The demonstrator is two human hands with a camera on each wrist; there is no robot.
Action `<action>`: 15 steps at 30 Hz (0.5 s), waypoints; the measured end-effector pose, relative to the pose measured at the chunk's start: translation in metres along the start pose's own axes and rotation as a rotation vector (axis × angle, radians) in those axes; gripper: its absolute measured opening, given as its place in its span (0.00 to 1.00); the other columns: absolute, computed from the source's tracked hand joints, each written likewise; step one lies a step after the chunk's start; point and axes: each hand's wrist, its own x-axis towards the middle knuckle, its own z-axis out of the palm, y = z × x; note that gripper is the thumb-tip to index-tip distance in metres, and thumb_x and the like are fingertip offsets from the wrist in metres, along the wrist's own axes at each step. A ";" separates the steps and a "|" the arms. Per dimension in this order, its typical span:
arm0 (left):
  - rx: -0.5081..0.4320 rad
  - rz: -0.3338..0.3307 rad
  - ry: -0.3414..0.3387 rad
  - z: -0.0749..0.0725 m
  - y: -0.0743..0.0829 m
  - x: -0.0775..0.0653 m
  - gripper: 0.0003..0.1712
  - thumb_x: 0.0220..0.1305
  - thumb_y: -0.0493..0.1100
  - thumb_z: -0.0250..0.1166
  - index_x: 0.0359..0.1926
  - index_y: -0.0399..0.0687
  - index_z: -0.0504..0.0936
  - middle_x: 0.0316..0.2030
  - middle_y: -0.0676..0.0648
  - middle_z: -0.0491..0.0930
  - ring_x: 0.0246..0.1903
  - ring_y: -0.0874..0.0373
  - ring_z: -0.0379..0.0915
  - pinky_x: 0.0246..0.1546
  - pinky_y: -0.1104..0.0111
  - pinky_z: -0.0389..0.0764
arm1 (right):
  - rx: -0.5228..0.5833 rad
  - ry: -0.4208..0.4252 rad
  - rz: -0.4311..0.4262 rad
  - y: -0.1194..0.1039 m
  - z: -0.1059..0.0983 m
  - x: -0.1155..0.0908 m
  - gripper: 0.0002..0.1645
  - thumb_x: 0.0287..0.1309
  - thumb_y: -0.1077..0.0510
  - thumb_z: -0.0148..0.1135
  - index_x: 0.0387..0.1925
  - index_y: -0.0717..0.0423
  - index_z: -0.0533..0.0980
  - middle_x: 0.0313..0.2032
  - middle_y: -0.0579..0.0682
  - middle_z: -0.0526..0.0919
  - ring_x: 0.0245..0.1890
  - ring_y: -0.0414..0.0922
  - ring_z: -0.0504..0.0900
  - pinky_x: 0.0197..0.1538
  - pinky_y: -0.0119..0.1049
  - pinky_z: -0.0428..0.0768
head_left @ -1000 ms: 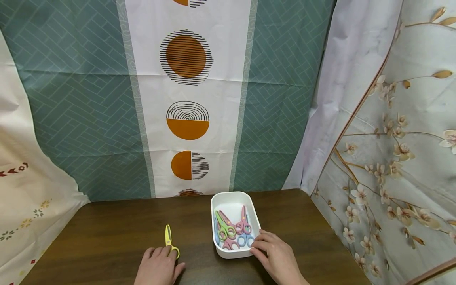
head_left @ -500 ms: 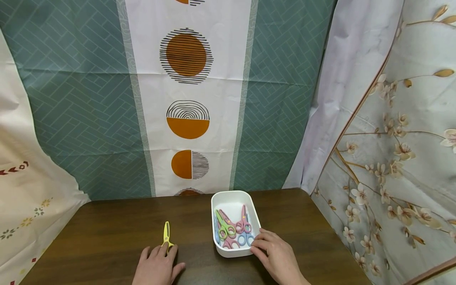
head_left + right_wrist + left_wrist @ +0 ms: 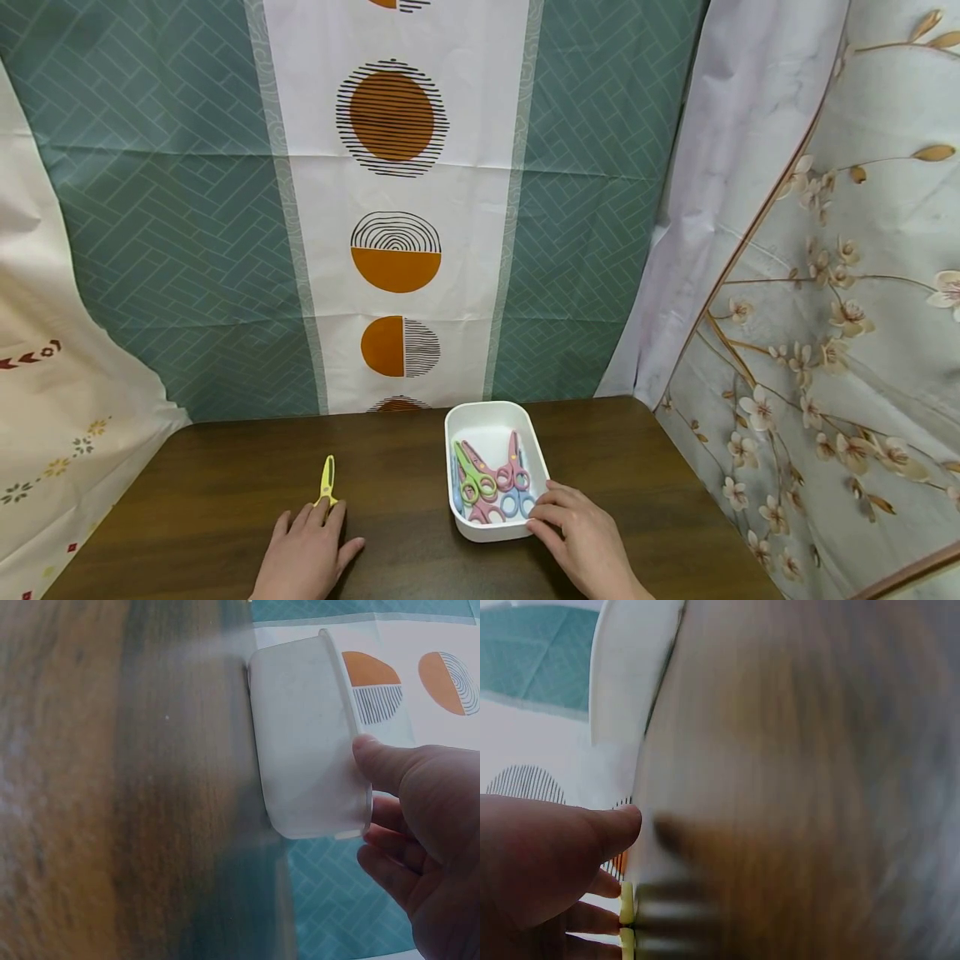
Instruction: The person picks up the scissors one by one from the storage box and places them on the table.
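Note:
Yellow scissors (image 3: 327, 478) lie flat on the table, blade end pointing away. My left hand (image 3: 303, 550) rests its fingertips on their handle end, fingers stretched forward and the thumb out to the side. In the left wrist view, two yellow handle parts (image 3: 627, 904) show at the fingertips. A white plastic bin (image 3: 474, 533) stands to the right, holding green scissors (image 3: 472, 473), pink scissors (image 3: 513, 467) and blue scissors (image 3: 517, 502). My right hand (image 3: 583, 537) grips the bin's near right corner, thumb on the front wall and fingers at the side.
The dark brown wooden table (image 3: 247, 450) ends at a patterned green and white curtain (image 3: 405, 192) behind. A flowered cloth (image 3: 840, 375) hangs along the right, and a cream cloth (image 3: 67, 400) hangs on the left.
My left hand has moved left, and the yellow scissors have slid left and slightly away with it, turning a little. The right hand and the bin have stayed in place.

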 end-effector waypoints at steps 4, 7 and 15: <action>0.010 0.008 0.001 -0.001 -0.011 0.003 0.34 0.72 0.63 0.73 0.62 0.39 0.85 0.58 0.34 0.84 0.57 0.35 0.82 0.60 0.32 0.76 | 0.001 0.010 -0.005 0.000 0.000 0.000 0.03 0.64 0.49 0.82 0.36 0.36 0.91 0.45 0.32 0.88 0.64 0.45 0.85 0.57 0.50 0.88; 0.021 0.006 -0.004 -0.001 -0.021 0.006 0.35 0.73 0.63 0.72 0.62 0.38 0.86 0.58 0.32 0.84 0.57 0.33 0.82 0.59 0.31 0.76 | 0.001 0.010 -0.006 0.001 0.000 0.000 0.03 0.64 0.49 0.82 0.37 0.37 0.91 0.45 0.32 0.88 0.64 0.45 0.85 0.57 0.50 0.88; 0.040 -0.023 -0.006 0.000 -0.051 0.014 0.33 0.74 0.62 0.71 0.61 0.36 0.84 0.58 0.28 0.83 0.58 0.30 0.81 0.56 0.26 0.73 | -0.003 -0.039 0.017 0.001 0.000 0.001 0.04 0.67 0.45 0.78 0.38 0.37 0.92 0.46 0.32 0.88 0.66 0.46 0.84 0.59 0.51 0.87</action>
